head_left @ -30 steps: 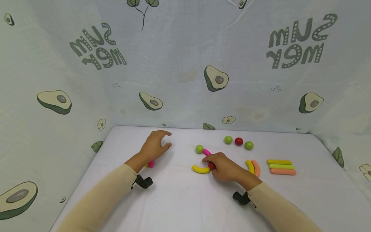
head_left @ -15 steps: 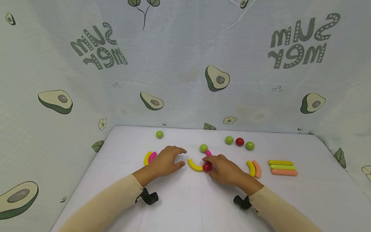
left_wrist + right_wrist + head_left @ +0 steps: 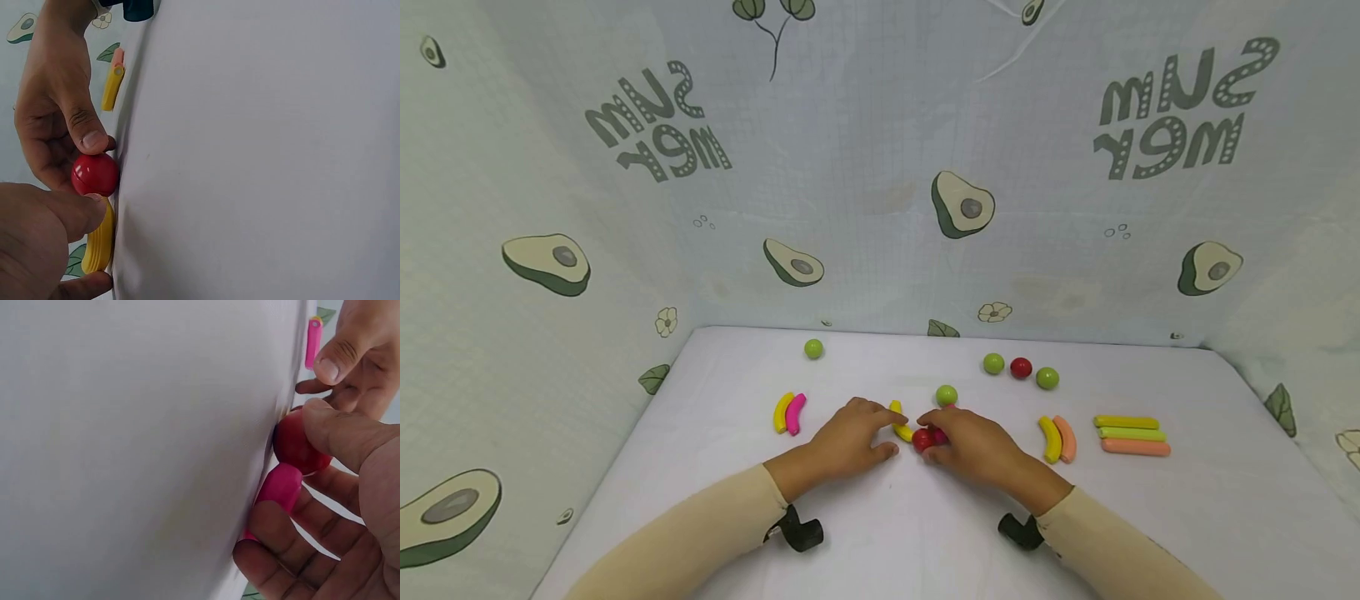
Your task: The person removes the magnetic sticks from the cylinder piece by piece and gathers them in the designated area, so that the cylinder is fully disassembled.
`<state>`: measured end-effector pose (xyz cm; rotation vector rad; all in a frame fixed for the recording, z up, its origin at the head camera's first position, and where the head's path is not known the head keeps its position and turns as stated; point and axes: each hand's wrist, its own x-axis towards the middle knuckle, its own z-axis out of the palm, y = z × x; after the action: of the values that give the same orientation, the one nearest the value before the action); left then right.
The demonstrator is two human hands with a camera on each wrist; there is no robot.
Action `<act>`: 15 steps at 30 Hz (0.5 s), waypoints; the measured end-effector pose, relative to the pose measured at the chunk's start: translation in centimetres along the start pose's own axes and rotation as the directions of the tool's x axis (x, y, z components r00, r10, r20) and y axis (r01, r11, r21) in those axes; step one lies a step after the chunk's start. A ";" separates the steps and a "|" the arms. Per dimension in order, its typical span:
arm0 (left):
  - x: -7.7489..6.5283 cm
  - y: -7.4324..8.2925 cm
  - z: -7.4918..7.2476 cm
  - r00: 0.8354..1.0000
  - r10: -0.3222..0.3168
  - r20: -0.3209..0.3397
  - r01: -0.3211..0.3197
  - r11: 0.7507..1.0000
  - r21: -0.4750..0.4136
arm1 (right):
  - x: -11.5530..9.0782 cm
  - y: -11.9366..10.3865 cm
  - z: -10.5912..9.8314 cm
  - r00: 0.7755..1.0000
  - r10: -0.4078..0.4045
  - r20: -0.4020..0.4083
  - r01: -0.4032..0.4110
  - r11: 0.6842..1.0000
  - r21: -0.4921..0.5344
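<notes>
In the head view my right hand (image 3: 977,446) holds a red ball (image 3: 922,440), with a pink rod (image 3: 282,486) against the ball. The right wrist view shows the thumb on the ball and curled fingers round the rod. A yellow curved rod (image 3: 100,244) meets the ball on its left side. My left hand (image 3: 850,437) is at this yellow rod, thumb and index finger spread on either side; its index fingertip overlaps the rod in the head view. A green ball (image 3: 947,396) sits at the pink rod's far end, just beyond the right hand.
Yellow and pink curved rods (image 3: 794,414) lie at left, with a lone green ball (image 3: 813,348) behind. Back right stand two green balls and a red ball (image 3: 1020,367). Curved yellow and orange rods (image 3: 1063,438) and several straight rods (image 3: 1130,433) lie right. Printed cloth hangs behind.
My left hand has come rightward from the table's left side to the yellow rod, uncovering the left rods and green ball. The joined pieces have turned; the red ball shifted left, the held green ball right.
</notes>
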<state>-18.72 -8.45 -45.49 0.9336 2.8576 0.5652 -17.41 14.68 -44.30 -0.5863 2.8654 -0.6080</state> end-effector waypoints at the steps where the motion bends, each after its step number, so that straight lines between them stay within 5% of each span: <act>1: 0.1 0.1 0.1 1.000 0.001 -0.002 -0.001 1.000 0.005 | 0.0 0.0 0.0 1.000 0.000 -0.001 0.000 1.000 -0.002; 15: 1.0 0.2 0.5 0.999 0.001 -0.032 -0.001 1.000 0.021 | -0.2 0.6 -0.1 0.992 -0.076 -0.102 0.065 0.992 -0.112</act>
<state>-19.31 -7.54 -45.83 0.9379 2.8967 0.5566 -17.43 15.31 -44.41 -0.6943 3.0038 -0.5113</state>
